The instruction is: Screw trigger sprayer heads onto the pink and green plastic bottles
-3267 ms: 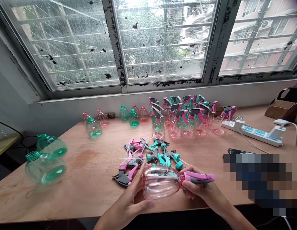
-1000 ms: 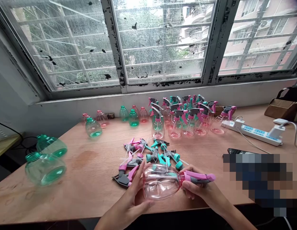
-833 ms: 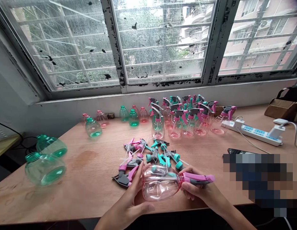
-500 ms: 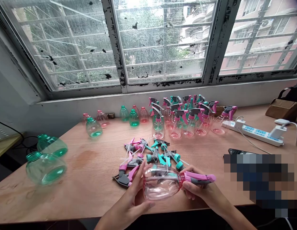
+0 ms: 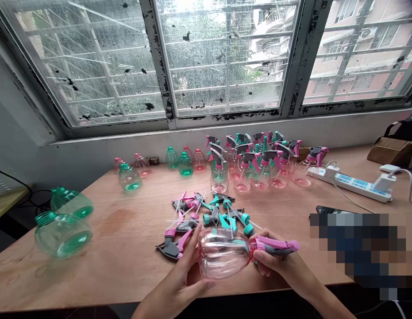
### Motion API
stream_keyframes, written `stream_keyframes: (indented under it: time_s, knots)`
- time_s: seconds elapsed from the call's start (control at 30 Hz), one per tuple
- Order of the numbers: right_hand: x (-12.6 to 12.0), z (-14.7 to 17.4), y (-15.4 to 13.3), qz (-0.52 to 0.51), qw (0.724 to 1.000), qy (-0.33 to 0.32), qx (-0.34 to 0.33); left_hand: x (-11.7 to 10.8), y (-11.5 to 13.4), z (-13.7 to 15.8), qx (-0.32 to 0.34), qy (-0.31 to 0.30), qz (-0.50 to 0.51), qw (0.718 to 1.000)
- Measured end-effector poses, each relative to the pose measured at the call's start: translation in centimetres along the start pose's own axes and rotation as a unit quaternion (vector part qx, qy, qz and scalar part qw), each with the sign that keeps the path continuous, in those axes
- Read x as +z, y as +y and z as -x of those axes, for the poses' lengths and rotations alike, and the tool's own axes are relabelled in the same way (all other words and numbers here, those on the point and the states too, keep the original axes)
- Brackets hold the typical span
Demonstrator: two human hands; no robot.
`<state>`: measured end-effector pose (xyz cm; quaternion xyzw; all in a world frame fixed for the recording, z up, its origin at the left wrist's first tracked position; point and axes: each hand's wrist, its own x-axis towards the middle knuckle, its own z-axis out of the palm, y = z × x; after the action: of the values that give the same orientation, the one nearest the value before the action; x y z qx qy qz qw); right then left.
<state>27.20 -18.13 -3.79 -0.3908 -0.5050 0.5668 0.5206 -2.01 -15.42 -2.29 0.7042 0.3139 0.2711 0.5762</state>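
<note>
A clear pink spray bottle [image 5: 224, 254] lies sideways between my hands, low over the table's front edge. Its pink and grey trigger head [image 5: 275, 246] sits at the neck and points right. My left hand [image 5: 184, 274] cups the bottle's base, thumb below and fingers along the far side. At the neck, my right hand [image 5: 279, 261] pinches the collar of the trigger head; some of its fingers are hidden behind. Just beyond the bottle lies a pile of loose spray heads, pink and black ones [image 5: 171, 246] at left, teal and grey ones [image 5: 212, 216] at right.
Several bottles with spray heads [image 5: 247, 177] stand at the back. Open green bottles [image 5: 64, 235] and pink bottles [image 5: 199, 160] stand left and behind. A power strip [image 5: 355, 182], a phone [image 5: 332, 210] and a brown bag [image 5: 391, 148] are on the right.
The bottle has rolled slightly about its long axis between my hands. Both hands keep nearly the same place, and the other things have not moved.
</note>
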Motion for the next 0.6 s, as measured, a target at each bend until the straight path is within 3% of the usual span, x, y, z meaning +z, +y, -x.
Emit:
stream_keyframes:
  time_s: [0.3, 0.6]
  knots:
    - [-0.25, 0.02, 0.64, -0.017, 1.000, -0.012, -0.010, 0.08, 0.16, 0.05, -0.013, 0.005, 0.039, 0.999]
    - [-0.46, -0.04, 0.93, -0.024, 0.999, -0.015, -0.015, 0.15, -0.02, 0.06, 0.018, -0.004, 0.028, 0.999]
